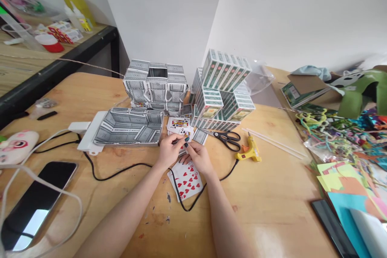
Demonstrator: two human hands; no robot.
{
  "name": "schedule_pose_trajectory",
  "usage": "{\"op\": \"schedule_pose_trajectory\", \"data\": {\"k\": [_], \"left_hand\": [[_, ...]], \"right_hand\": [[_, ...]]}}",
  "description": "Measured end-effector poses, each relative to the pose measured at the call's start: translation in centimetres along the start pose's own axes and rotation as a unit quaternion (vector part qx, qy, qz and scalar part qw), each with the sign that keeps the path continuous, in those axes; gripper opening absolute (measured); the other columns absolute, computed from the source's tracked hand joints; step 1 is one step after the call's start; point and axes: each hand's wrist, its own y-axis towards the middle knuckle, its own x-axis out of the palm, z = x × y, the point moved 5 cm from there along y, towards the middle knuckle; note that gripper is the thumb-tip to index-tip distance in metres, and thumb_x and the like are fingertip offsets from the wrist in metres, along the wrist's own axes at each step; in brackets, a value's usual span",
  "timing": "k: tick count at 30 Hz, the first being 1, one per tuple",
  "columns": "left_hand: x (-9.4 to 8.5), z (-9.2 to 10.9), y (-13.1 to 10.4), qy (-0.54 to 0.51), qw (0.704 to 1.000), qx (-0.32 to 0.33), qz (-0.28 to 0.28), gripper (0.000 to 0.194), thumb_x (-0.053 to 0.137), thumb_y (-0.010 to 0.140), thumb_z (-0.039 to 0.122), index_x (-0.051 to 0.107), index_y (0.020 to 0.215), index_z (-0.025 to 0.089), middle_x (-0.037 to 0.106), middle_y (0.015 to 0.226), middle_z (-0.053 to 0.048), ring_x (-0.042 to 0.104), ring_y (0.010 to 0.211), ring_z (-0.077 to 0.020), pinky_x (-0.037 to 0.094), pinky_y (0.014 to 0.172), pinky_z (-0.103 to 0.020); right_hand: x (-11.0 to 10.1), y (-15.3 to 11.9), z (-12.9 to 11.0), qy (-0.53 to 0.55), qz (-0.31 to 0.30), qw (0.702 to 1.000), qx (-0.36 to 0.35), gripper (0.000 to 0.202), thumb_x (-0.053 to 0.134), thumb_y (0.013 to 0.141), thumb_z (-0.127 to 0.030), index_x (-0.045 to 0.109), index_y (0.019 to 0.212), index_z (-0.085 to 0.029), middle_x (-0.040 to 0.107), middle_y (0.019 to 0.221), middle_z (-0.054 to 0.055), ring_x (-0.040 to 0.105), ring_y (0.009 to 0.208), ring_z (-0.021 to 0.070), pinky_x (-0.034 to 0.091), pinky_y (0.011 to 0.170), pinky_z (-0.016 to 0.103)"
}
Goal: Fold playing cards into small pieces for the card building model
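My left hand (169,151) and my right hand (198,158) meet at the fingertips over the middle of the table, fingers pinched closed. Whatever is between them is too small or hidden to make out. Just beyond the fingers lie face playing cards (179,123), with a face-down card (200,136) to their right. Beneath and nearer me is a pile of heart cards (189,183), partly covered by my right hand. An open box built of playing cards (130,127) stands left of my left hand. Behind it rises a larger blocky card structure (155,86).
Stacked card packs (225,74) stand at the back. Black scissors (228,139), a yellow glue gun (249,151) and white glue sticks (275,143) lie right; the gun's black cord crosses the cards. A power strip (92,131) and phone (38,201) are left, coloured paper (347,197) right.
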Motion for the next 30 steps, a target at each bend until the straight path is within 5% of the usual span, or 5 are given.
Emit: {"op": "schedule_pose_trajectory", "data": {"k": [16, 23, 30], "left_hand": [[0.0, -0.4, 0.3, -0.011, 0.998, -0.065, 0.014, 0.015, 0.058, 0.072, 0.028, 0.064, 0.066, 0.016, 0.066, 0.066, -0.001, 0.059, 0.064, -0.0147, 0.046, 0.064, -0.025], [-0.1, -0.7, 0.7, -0.13, 0.988, -0.052, 0.062, 0.024, 0.059, 0.073, 0.028, 0.06, 0.093, 0.017, 0.066, 0.087, -0.004, 0.061, 0.08, -0.0158, 0.048, 0.074, -0.029], [0.6, -1.1, 0.7, -0.104, 0.994, -0.045, -0.004, 0.027, 0.062, 0.072, 0.031, 0.058, 0.094, 0.017, 0.063, 0.093, -0.007, 0.06, 0.085, -0.0175, 0.048, 0.075, -0.03]], "right_hand": [[0.1, -0.2, 0.5, 0.026, -0.053, 0.998, -0.016, 0.028, 0.051, 0.08, -0.046, 0.056, 0.084, -0.019, 0.06, 0.055, -0.002, 0.064, 0.051, 0.0162, 0.05, 0.047, 0.026], [-0.7, 0.3, 0.1, 0.142, 0.027, 0.989, -0.038, 0.025, 0.06, 0.077, -0.04, 0.054, 0.085, -0.018, 0.066, 0.071, 0.002, 0.067, 0.061, 0.0167, 0.054, 0.051, 0.026], [-1.7, 0.6, 0.2, 0.248, 0.085, 0.963, -0.062, 0.027, 0.063, 0.075, -0.035, 0.047, 0.091, -0.021, 0.067, 0.088, 0.004, 0.068, 0.071, 0.0178, 0.056, 0.063, 0.031]]}}
